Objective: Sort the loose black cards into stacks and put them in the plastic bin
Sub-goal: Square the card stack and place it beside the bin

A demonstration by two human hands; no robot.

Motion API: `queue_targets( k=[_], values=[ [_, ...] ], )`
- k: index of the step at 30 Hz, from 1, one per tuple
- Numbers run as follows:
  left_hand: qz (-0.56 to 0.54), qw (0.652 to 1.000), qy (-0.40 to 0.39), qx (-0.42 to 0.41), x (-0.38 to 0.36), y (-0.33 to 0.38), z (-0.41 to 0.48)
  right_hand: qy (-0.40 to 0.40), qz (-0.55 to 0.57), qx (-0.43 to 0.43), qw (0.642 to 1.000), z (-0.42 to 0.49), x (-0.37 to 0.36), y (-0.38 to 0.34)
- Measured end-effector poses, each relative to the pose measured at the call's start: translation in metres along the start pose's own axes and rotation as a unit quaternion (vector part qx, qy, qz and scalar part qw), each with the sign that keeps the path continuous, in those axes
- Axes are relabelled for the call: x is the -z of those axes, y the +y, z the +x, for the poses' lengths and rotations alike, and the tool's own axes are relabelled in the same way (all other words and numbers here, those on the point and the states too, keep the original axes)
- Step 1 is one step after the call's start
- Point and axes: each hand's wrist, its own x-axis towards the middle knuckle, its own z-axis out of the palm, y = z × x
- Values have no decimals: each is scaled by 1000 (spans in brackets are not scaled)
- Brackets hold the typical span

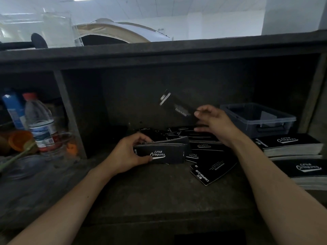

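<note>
My left hand [130, 152] grips a stack of black cards [164, 152] with white "Club Camping" lettering, held just above the dark shelf. My right hand [212, 121] is raised over the heap and pinches one black card [177, 105] by its edge; the card is blurred. Loose black cards [207, 156] lie scattered on the shelf between my hands, some face down. The clear plastic bin [276, 128] stands to the right, behind my right hand. What lies inside the bin is hard to make out.
Two tall stacks of black cards [290, 145] [307, 172] sit at the right, in front of the bin. A wooden divider [69, 114] walls off a left compartment holding a water bottle [39, 124], a blue container [14, 110] and orange items [20, 140].
</note>
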Motion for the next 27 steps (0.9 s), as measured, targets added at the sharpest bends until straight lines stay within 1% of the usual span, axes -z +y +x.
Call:
queue_targets(
  k=[1, 3, 5, 8, 12, 14, 16, 19, 22, 25, 27],
  values=[
    [1, 1000, -1, -2, 0, 0, 0, 35, 18, 6, 999, 2, 1, -1],
    [1, 1000, -4, -4, -1, 0, 0, 82, -6, 13, 997, 5, 2, 4],
    [7, 1000, -6, -14, -1, 0, 0, 70, -50, 7, 996, 6, 1, 12],
    [17, 999, -4, -31, -2, -2, 0, 27, -122, -32, 992, 5, -5, 23],
    [23, 999, -6, -36, -1, -2, 1, 46, -212, -36, 975, 9, -7, 34],
    [22, 999, -8, -34, -1, -4, 2, 40, -205, -61, 976, 8, -5, 36],
    [26, 999, -7, -31, -1, -4, 2, 30, -164, -99, 981, 8, -3, 37],
    [38, 999, -6, -32, 0, -4, 2, -6, -93, -97, 991, 3, -4, 30],
    [34, 999, -8, -28, -1, -3, 1, -69, -36, -100, 992, -1, -6, 22],
    [15, 1000, -15, -8, -1, -2, 1, -167, -13, -165, 972, -3, -8, 17],
    [-7, 1000, -20, 5, -2, -2, 1, -209, -33, -186, 959, -4, -8, 17]
  ],
)
